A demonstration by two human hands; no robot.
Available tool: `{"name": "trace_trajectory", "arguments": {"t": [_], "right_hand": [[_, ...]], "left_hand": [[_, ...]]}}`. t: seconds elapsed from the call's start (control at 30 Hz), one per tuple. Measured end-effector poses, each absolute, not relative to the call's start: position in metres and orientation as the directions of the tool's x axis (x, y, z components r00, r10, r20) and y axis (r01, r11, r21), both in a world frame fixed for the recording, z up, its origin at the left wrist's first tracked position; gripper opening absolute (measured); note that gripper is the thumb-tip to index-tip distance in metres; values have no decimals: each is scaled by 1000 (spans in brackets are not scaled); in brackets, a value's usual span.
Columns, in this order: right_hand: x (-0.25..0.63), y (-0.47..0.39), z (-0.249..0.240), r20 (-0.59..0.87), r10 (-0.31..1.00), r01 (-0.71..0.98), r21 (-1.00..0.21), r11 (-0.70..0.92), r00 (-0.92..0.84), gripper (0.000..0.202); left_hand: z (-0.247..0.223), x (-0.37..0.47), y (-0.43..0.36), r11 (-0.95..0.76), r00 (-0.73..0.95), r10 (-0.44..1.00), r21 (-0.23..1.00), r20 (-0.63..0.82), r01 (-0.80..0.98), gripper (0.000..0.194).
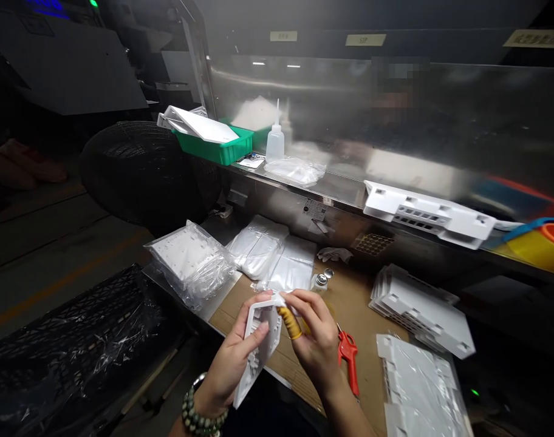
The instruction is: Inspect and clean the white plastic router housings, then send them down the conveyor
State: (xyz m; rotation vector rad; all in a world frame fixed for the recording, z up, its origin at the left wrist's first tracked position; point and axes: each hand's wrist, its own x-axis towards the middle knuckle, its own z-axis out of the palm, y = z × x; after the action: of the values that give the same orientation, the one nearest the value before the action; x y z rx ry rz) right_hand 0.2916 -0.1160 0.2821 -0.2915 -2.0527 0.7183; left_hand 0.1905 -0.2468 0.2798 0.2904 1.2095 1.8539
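Note:
A white plastic panel (266, 334) with ribs and small posts on its inner face is held up, tilted, over the cardboard. My left hand (240, 346) grips its side, the thumb on the inner face. At the top corner my right hand (314, 334) has its fingers closed, a yellow wrap on one finger; a small white piece or cloth seems to be between them, too hidden to name. Right of that hand lies a red-handled air gun (348, 358). Behind the hands is a small bottle with a metal top (321, 281).
Bagged white panels (186, 255) and plastic bags (259, 246) lie at the left and back. Stacked panels (423, 309) and wrapped ones (420, 388) stand right. The shelf holds a green bin (217, 150), a squeeze bottle (275, 144) and a long panel (427, 212).

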Motion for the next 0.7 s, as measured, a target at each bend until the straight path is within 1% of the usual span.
{"name": "trace_trajectory", "arguments": {"t": [0.1, 0.13, 0.23, 0.27, 0.3, 0.33, 0.37, 0.4, 0.43, 0.47, 0.5, 0.53, 0.57, 0.63, 0.67, 0.7], "right_hand": [[294, -116, 278, 656, 515, -17, -625, 780, -552, 30], [295, -117, 278, 659, 511, -27, -626, 779, -552, 31], [295, -117, 265, 669, 443, -68, -592, 803, -596, 34], [295, -112, 254, 635, 451, -23, -593, 805, -627, 33], [295, -105, 239, 577, 486, 57, -605, 794, -656, 31], [297, -94, 220, 493, 556, 176, -621, 763, -669, 29], [299, -81, 199, 383, 649, 330, -628, 704, -657, 27], [302, -68, 177, 325, 708, 418, -627, 657, -627, 26], [306, -55, 154, 281, 746, 477, -622, 621, -603, 24], [311, -43, 133, 239, 785, 537, -615, 578, -571, 24], [316, -35, 114, 201, 816, 584, -608, 538, -542, 24], [322, -28, 99, 168, 838, 618, -603, 504, -519, 25], [328, -25, 86, 139, 854, 643, -601, 475, -501, 27], [344, -24, 70, 99, 870, 662, -609, 437, -483, 34], [355, -25, 65, 87, 876, 664, -618, 421, -474, 38], [368, -27, 62, 77, 887, 670, -627, 398, -455, 41]], "left_hand": [[272, 190, -247, -117, -604, 764, 871, -229, -478, 35], [269, 190, -246, -100, -606, 766, 890, -216, -445, 36], [258, 187, -246, -61, -610, 772, 935, -178, -350, 39], [255, 185, -248, -54, -623, 762, 941, -177, -333, 39], [252, 181, -251, -49, -641, 744, 941, -191, -336, 38], [250, 176, -256, -46, -655, 721, 927, -227, -372, 38], [247, 170, -263, -51, -658, 697, 896, -284, -441, 41], [244, 163, -271, -71, -646, 678, 845, -349, -530, 47], [241, 154, -280, -107, -622, 670, 776, -406, -621, 56], [237, 145, -290, -164, -599, 676, 705, -430, -690, 66], [233, 136, -300, -234, -592, 690, 645, -417, -728, 76], [227, 128, -310, -302, -590, 710, 590, -385, -749, 81], [222, 122, -320, -353, -582, 731, 533, -356, -769, 82], [209, 114, -337, -385, -546, 767, 441, -336, -811, 84], [203, 113, -346, -347, -502, 777, 408, -380, -845, 88], [196, 113, -354, -280, -441, 769, 376, -463, -883, 91]]}}
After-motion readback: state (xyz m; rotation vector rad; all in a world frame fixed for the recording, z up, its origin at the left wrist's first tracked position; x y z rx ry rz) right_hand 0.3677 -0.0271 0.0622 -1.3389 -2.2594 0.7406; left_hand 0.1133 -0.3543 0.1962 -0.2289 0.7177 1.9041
